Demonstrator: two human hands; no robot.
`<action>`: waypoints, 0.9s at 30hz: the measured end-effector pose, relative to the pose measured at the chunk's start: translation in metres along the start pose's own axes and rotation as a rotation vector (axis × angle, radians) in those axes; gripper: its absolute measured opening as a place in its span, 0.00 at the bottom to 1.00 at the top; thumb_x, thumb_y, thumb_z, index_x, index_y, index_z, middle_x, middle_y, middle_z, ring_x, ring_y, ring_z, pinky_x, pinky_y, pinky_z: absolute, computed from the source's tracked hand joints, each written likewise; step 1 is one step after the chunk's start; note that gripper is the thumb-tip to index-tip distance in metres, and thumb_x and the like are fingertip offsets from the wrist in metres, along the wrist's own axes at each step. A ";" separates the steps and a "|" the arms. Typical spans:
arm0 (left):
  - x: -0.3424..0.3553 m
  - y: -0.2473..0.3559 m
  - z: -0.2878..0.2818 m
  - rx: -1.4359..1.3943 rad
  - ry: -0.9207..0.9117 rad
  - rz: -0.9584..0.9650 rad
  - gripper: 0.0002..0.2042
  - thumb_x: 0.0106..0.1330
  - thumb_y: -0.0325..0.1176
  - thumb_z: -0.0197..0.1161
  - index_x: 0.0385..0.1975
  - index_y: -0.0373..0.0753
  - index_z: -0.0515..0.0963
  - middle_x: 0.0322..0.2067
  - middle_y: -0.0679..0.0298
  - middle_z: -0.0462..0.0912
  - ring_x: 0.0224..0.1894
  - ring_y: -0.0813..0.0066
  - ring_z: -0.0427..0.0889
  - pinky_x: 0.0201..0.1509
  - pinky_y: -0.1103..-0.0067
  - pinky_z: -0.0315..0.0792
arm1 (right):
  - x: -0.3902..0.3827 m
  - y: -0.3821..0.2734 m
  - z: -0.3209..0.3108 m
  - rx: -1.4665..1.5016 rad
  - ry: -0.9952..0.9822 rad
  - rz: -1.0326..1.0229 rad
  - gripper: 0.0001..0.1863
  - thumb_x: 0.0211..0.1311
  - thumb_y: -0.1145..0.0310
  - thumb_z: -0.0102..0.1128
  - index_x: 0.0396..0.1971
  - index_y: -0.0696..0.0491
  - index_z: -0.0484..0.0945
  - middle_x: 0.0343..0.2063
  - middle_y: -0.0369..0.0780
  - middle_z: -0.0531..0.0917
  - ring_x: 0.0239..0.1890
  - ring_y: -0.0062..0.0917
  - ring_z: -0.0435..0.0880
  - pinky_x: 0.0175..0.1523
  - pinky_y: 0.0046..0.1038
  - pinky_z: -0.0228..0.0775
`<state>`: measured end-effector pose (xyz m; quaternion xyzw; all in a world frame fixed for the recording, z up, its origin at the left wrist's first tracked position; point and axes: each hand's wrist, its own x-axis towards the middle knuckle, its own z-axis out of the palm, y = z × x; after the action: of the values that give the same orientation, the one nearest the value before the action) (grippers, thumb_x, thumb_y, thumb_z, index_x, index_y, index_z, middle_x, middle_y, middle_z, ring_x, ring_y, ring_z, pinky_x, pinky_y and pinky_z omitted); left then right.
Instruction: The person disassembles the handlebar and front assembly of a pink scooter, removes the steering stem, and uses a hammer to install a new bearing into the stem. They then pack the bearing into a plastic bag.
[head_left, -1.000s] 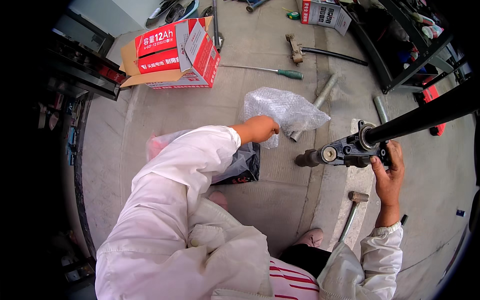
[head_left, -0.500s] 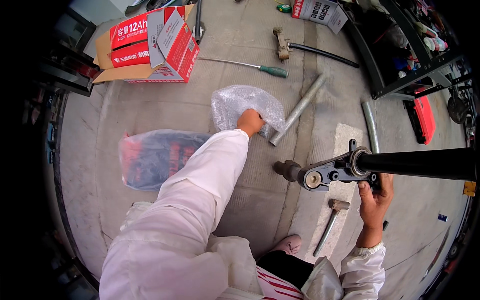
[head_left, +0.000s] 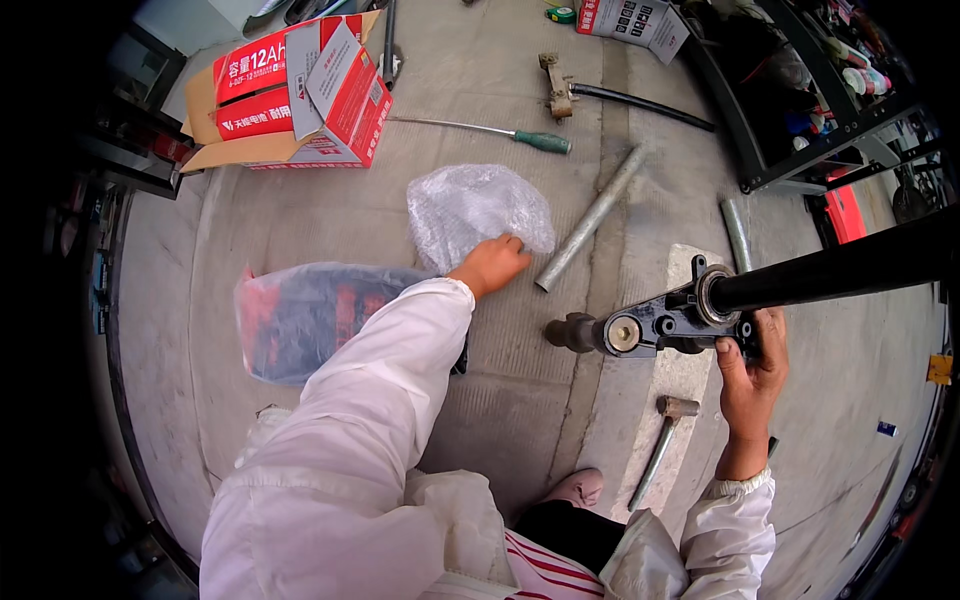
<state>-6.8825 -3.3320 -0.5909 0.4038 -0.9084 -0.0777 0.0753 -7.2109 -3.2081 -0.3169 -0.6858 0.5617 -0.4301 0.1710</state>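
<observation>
My left hand (head_left: 492,264) is at the lower right edge of a clear bubble wrap bag (head_left: 470,205) on the floor, its fingers curled against the plastic. My right hand (head_left: 752,385) grips the near side of a black front fork (head_left: 678,318), thumb on the clamp. A bearing ring (head_left: 713,294) sits at the foot of the fork's black stem (head_left: 840,268), which runs off to the right. Below my left forearm lies a dark and red item in a clear plastic bag (head_left: 320,320); the forearm hides part of it.
A hammer (head_left: 677,408) lies near my foot. Beyond my left hand are a metal pipe (head_left: 592,218), a green-handled screwdriver (head_left: 542,141) and a black bar with a clamp head (head_left: 640,106). A red and white carton (head_left: 345,100) stands far left, a black shelf (head_left: 800,180) far right.
My left hand has drawn back out of the bubble wrap bag to its edge, and the bag has shifted slightly left. The fork's stem has tilted upward in the picture; my right hand keeps its hold.
</observation>
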 end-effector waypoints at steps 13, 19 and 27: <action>0.043 -0.005 -0.195 -0.858 -0.156 -0.320 0.06 0.61 0.30 0.65 0.31 0.34 0.80 0.28 0.68 0.82 0.31 0.81 0.76 0.36 0.80 0.72 | 0.013 -0.003 -0.004 -0.005 0.040 -0.026 0.24 0.51 0.69 0.72 0.49 0.57 0.78 0.34 0.39 0.77 0.38 0.28 0.76 0.45 0.25 0.68; 0.020 -0.002 -0.107 -0.268 -0.588 -0.138 0.13 0.58 0.38 0.65 0.39 0.39 0.84 0.36 0.55 0.85 0.36 0.59 0.83 0.41 0.70 0.76 | 0.018 -0.006 0.004 0.015 0.045 -0.003 0.24 0.51 0.69 0.72 0.49 0.57 0.78 0.33 0.39 0.76 0.37 0.27 0.75 0.45 0.25 0.68; 0.004 0.055 0.015 -0.226 -0.010 -0.822 0.12 0.55 0.36 0.63 0.37 0.38 0.77 0.36 0.49 0.82 0.40 0.48 0.81 0.46 0.62 0.75 | 0.011 -0.001 -0.004 -0.027 0.011 0.009 0.25 0.50 0.69 0.73 0.49 0.58 0.78 0.33 0.39 0.76 0.38 0.28 0.75 0.45 0.25 0.68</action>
<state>-6.9279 -3.2980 -0.5938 0.7211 -0.6581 -0.2023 0.0775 -7.2135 -3.2168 -0.3098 -0.6830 0.5714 -0.4256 0.1607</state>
